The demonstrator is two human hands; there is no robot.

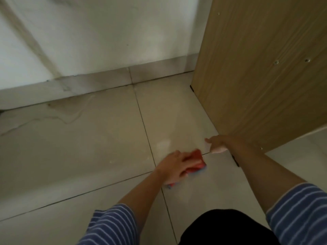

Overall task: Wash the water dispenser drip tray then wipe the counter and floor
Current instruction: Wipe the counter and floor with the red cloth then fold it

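My left hand [174, 166] presses a red cloth with a blue edge [250, 160] flat on the beige tiled floor [88, 147], near a crossing of grout lines. Its fingers lie over the cloth and hide most of it. My right hand [220, 144] rests against the lower corner of a wooden cabinet [261, 76], just right of the cloth, with fingers spread and nothing in it. A faint pale wet patch [164, 144] shows on the tile just beyond the cloth. The drip tray and the counter are out of view.
The wooden cabinet side fills the upper right and stands on small black feet [236, 160]. A white wall with a grey skirting tile [88, 84] runs along the back. Stain lines mark the floor at the left. My dark-clothed knee [228, 228] is at the bottom.
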